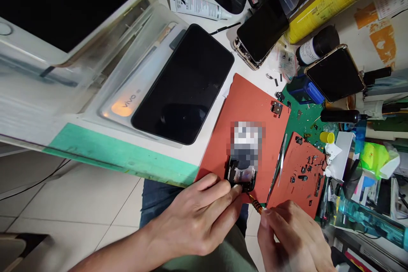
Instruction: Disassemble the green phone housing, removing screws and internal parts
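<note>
Opened phone body [241, 175], light, stiff, fragile, slick, lies at 6 o'clock on red mat [255, 110], L grip [194, 216] narrow on its edge, best held by frame only; R grip [287, 233] narrow on orange-handled screwdriver [256, 204].

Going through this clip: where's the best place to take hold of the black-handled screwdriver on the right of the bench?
Take the black-handled screwdriver by its handle from above, coming in from the left end with the right hand. The handle is the thick part and lies over the green mat, while the thin shaft runs right toward other tools.
</note>
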Motion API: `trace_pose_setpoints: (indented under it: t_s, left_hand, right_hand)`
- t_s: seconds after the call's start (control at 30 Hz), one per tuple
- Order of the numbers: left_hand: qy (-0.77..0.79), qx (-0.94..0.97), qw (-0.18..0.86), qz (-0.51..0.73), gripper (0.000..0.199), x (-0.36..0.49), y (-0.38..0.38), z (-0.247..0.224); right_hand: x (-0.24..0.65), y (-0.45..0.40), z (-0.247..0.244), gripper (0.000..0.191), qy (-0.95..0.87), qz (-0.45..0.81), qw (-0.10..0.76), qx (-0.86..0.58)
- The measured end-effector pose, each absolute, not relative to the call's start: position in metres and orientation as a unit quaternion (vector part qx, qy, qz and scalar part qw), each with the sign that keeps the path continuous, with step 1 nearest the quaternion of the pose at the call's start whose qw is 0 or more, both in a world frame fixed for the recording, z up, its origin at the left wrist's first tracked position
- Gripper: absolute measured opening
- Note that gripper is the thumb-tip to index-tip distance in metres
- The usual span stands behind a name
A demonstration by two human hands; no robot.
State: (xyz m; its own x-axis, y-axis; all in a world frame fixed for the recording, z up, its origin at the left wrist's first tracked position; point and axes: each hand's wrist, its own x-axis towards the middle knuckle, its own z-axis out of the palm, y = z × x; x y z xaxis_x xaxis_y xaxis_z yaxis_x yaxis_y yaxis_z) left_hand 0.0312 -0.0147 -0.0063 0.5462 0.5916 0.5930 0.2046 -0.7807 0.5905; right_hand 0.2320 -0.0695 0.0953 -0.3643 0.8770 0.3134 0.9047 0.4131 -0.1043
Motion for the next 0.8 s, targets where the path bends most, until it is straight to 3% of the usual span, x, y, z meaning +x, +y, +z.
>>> trace_pose_setpoints:
  t_s: [0.2,0.43,0.8]
  left_hand:
    - [0.234,0.849,0.23,0.413,0.021,0.029,-0.014,-0.006]
    - [0.239,0.847,0.226,0.417,0.026,0.03,-0.014,-0.006]
    - [0.242,0.839,0.241,0.424,0.027,0.031,-0.015,-0.007]
  right_hand:
    - [0.23,-0.077,0.096,0.023,-0.812,-0.035,0.147,-0.564]
    - [0.228,-0.088,0.089,0.01,-0.774,-0.07,0.161,-0.608]
    - [0.22,-0.077,0.092,0.008,-0.768,-0.084,0.161,-0.615]
